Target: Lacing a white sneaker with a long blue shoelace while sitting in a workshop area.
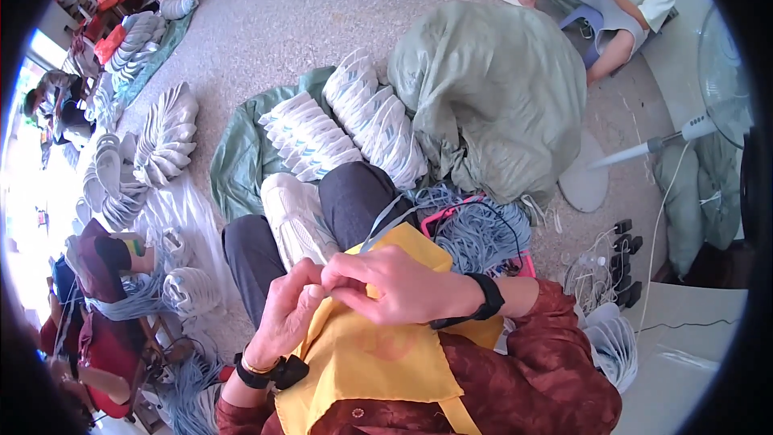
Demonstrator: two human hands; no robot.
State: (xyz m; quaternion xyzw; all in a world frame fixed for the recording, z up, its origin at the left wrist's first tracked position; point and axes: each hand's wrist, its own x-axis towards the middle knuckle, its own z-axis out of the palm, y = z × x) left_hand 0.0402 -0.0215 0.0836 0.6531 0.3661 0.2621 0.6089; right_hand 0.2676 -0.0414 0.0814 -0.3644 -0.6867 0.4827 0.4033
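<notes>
My left hand [283, 318] and my right hand [394, 286] meet above my lap, fingertips pinched together. A grey-blue shoelace [385, 224] runs up from behind my right hand toward the pile of laces; its other end is hidden by my fingers. What the left fingertips pinch is too small to make out. Just beyond my hands a white sneaker [296, 213] rests on my lap, its near end partly covered by my fingers. A yellow apron [366, 366] covers my front under both hands.
A pink basket [527, 264] heaped with grey-blue laces [483, 234] stands at my right knee. Ahead lie stacked white shoe uppers [310, 137] on a green sheet [245, 145], beside a large grey-green sack [491, 89]. A fan [692, 127] stands right; other people sit around.
</notes>
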